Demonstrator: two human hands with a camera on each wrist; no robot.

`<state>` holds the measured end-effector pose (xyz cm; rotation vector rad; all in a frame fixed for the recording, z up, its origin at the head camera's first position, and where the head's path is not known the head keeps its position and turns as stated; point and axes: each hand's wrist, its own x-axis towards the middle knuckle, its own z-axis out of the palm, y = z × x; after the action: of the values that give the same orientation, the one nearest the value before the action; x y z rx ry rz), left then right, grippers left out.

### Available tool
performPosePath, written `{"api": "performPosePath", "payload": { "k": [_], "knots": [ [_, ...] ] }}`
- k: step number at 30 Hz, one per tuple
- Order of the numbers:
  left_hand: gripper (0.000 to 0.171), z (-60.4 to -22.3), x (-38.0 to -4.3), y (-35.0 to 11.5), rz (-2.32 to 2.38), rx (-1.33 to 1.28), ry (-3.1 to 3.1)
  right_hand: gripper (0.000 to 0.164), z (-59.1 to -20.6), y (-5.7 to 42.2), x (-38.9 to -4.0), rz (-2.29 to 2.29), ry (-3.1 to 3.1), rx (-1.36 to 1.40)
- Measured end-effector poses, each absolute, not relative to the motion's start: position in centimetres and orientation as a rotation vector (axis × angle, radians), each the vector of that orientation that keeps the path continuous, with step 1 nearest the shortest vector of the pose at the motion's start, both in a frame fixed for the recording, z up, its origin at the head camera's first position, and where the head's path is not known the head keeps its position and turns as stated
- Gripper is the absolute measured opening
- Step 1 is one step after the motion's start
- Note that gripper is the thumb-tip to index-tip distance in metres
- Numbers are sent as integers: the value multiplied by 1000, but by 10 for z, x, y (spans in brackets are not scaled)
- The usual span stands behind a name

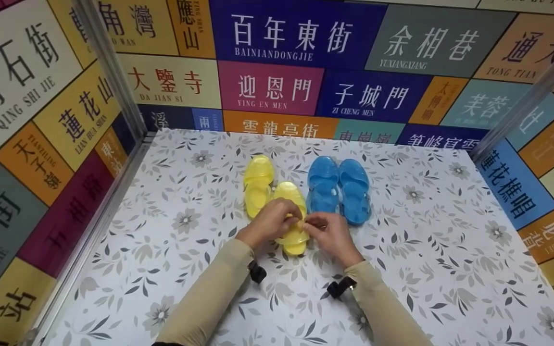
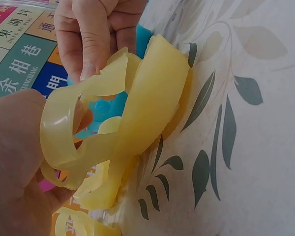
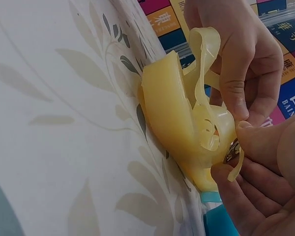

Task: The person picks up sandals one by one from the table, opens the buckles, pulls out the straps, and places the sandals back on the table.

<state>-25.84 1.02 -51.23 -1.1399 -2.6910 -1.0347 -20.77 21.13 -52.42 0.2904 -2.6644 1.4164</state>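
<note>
Past the far edge of the flower-printed white tabletop (image 1: 440,264) I face a back wall (image 1: 272,86) of coloured, lettered blocks (image 1: 438,41); a left wall (image 1: 22,144) and right wall (image 1: 512,180) match it, with metal posts (image 1: 112,62) at the far corners.

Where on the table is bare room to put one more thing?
On the table, wide bare patches lie between the left wall and the far yellow sandal, and between the right blue sandal and the right wall. The middle is crowded: left hand and right hand work at the near yellow sandal, beside the left blue sandal.
</note>
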Motion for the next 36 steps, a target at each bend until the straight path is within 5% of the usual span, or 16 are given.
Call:
{"api": "performPosePath", "payload": {
  "k": [36],
  "knots": [
    [5,-512,-257,13,-1061,-1029,-2747,13,-527,211,-207,1435,-2660,268]
  ]
}}
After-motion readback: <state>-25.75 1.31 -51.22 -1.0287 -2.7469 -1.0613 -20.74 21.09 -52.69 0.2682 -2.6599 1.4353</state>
